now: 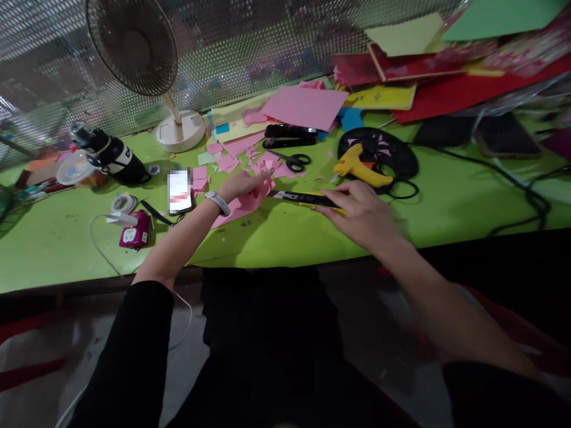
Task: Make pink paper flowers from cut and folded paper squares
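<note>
My right hand (363, 214) is closed around the handle of a black and yellow utility knife (298, 198). Its blade points left and its tip is close to a piece of pink paper (243, 206). My left hand (243, 183), with a pale band on the wrist, grips that paper near the table's front edge. The index finger stretches toward the blade, while the other fingers are partly hidden. Just beyond my hands lie black scissors (295, 161) and many pink paper scraps (227, 162).
To the right, a yellow glue gun (361, 168) rests on a black round tray (404, 156) beside dark cables. A black stapler (289, 135) and stacked coloured paper (306, 106) lie behind. Leftward are a phone (179, 190), a purple plug adapter (135, 232), a black bottle (116, 157) and a fan (181, 132).
</note>
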`<move>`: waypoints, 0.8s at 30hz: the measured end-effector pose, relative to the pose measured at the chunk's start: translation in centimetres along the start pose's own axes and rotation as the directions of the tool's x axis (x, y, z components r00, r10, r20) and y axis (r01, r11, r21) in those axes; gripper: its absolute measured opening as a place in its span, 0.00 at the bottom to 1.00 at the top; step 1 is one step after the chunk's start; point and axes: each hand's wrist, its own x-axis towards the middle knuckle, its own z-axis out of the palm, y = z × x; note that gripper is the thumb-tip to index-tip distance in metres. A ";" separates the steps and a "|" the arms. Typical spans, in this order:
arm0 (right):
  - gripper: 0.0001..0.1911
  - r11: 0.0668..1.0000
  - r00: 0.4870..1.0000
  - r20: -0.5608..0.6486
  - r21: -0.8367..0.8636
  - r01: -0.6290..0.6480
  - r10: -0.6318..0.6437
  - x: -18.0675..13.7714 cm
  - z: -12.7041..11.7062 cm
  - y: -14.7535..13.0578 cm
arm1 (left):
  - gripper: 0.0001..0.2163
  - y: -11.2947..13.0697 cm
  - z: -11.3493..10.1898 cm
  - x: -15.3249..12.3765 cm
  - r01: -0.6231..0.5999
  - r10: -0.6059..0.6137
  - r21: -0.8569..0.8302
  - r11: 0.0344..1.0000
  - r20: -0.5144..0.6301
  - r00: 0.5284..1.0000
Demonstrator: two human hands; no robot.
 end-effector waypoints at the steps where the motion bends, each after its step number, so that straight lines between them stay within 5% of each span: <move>1: 0.26 1.000 1.000 0.000 0.004 -0.002 0.002 -0.1 0.1 0.1 | 0.33 -0.1 0.1 0.0 0.009 -0.009 0.000 1.000 -0.002 1.000; 8: 0.28 0.996 0.996 0.044 0.036 -0.077 0.075 -1.5 -0.3 1.9 | 0.22 -1.6 -0.3 0.1 -0.016 0.018 -0.060 0.998 0.032 0.999; 13: 0.31 0.973 0.975 -0.064 -0.082 -0.216 0.211 -1.7 -0.6 2.9 | 0.14 -1.9 -1.3 -0.5 0.028 -0.016 -0.162 0.986 0.078 0.997; 18: 0.24 0.990 0.987 0.083 0.032 -0.138 0.135 -0.9 0.7 1.5 | 0.13 -1.9 -1.3 -1.1 0.026 -0.012 -0.246 0.969 0.059 0.998; 24: 0.26 0.997 0.982 0.188 0.070 -0.025 0.012 0.1 2.2 0.4 | 0.17 -3.2 -0.3 -1.8 -0.081 0.092 -0.343 0.936 0.015 0.996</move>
